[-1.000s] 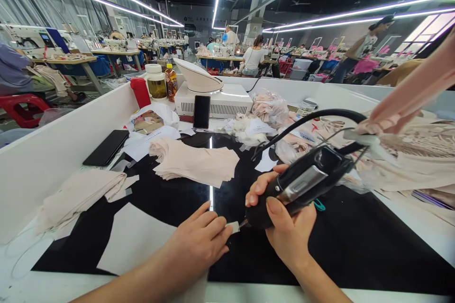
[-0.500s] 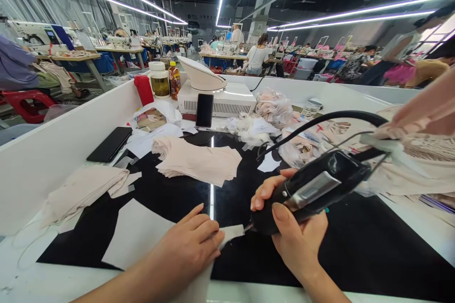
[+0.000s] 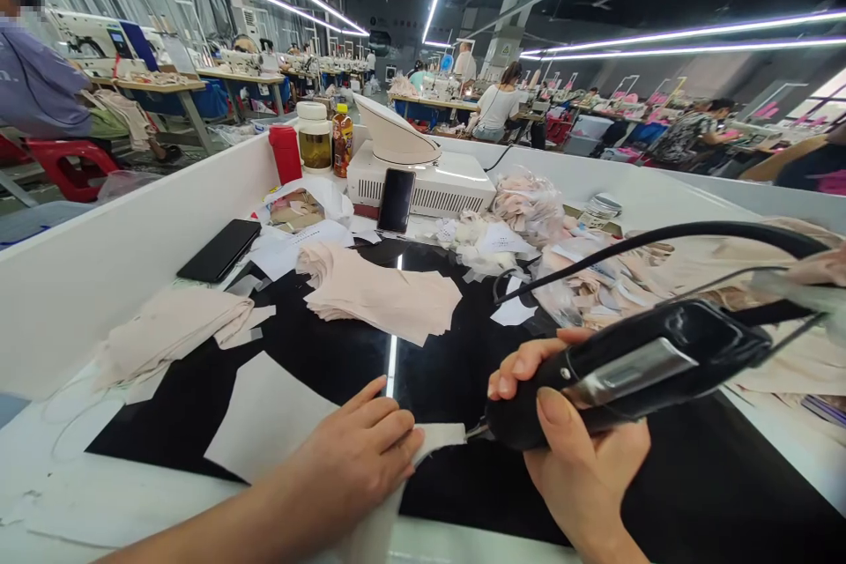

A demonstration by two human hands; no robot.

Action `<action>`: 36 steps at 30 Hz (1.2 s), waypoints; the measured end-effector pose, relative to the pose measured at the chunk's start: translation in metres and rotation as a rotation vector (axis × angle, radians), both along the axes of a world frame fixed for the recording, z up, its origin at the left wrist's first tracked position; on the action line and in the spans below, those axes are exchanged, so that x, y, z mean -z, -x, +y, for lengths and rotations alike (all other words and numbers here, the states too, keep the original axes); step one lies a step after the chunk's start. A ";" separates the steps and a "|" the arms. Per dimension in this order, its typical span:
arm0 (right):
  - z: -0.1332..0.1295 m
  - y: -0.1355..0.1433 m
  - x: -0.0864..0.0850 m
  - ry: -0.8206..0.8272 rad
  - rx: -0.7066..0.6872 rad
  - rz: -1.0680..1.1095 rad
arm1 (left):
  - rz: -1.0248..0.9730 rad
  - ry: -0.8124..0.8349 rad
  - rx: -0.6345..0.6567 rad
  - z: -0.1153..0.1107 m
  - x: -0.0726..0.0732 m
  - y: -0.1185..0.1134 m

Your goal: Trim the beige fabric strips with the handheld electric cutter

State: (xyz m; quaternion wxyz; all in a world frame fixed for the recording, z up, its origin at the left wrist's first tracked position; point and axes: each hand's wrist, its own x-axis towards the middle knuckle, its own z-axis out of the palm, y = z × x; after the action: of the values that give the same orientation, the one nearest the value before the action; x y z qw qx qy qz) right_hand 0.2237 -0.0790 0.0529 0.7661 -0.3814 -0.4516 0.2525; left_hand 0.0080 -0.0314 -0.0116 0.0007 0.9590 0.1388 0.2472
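My left hand (image 3: pixel 360 449) lies with its fingers stretched over a thin white cloth piece (image 3: pixel 442 434), pressing it down. The free end of that piece sticks out past my fingertips toward the right. My right hand (image 3: pixel 575 432) is wrapped round a black corded handheld power tool (image 3: pixel 621 370) with a silver plate on its side. Its thin metal tip (image 3: pixel 477 432) points left and reaches the end of the white piece; whether they touch, I cannot tell. Partly under my left forearm lies a larger white pattern-shaped sheet (image 3: pixel 264 414).
A stack of beige cut cloth (image 3: pixel 383 291) lies on the black mat (image 3: pixel 714 476). Folded beige cloth (image 3: pixel 178 326) and a black phone (image 3: pixel 220 250) are at left. Behind stand a white vented box (image 3: pixel 456 185), a propped phone (image 3: pixel 397 200) and bagged scraps (image 3: pixel 529 204).
The view has shifted a little, so most things sit further right. Both hands keep their hold, and the tool's tip stays at the white piece's end.
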 end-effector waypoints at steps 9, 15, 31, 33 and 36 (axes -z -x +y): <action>0.016 0.015 -0.007 -0.042 -0.051 0.075 | -0.031 -0.015 -0.003 0.000 -0.001 -0.002; 0.018 0.020 0.003 -0.019 -0.080 0.061 | -0.021 -0.013 -0.006 -0.001 0.002 -0.003; 0.013 0.010 0.001 -0.004 -0.018 0.036 | -0.006 0.001 -0.015 -0.002 -0.002 0.000; 0.013 0.010 0.002 0.004 -0.006 0.031 | 0.001 0.004 -0.007 -0.002 -0.003 0.000; 0.013 0.010 -0.001 0.007 -0.008 0.043 | -0.002 0.012 -0.002 -0.002 -0.003 0.001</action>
State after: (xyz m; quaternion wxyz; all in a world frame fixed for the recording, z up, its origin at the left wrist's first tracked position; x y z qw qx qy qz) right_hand 0.2139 -0.0664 0.0534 0.7733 -0.3767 -0.4357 0.2650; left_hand 0.0070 -0.0330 -0.0090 0.0063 0.9586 0.1411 0.2474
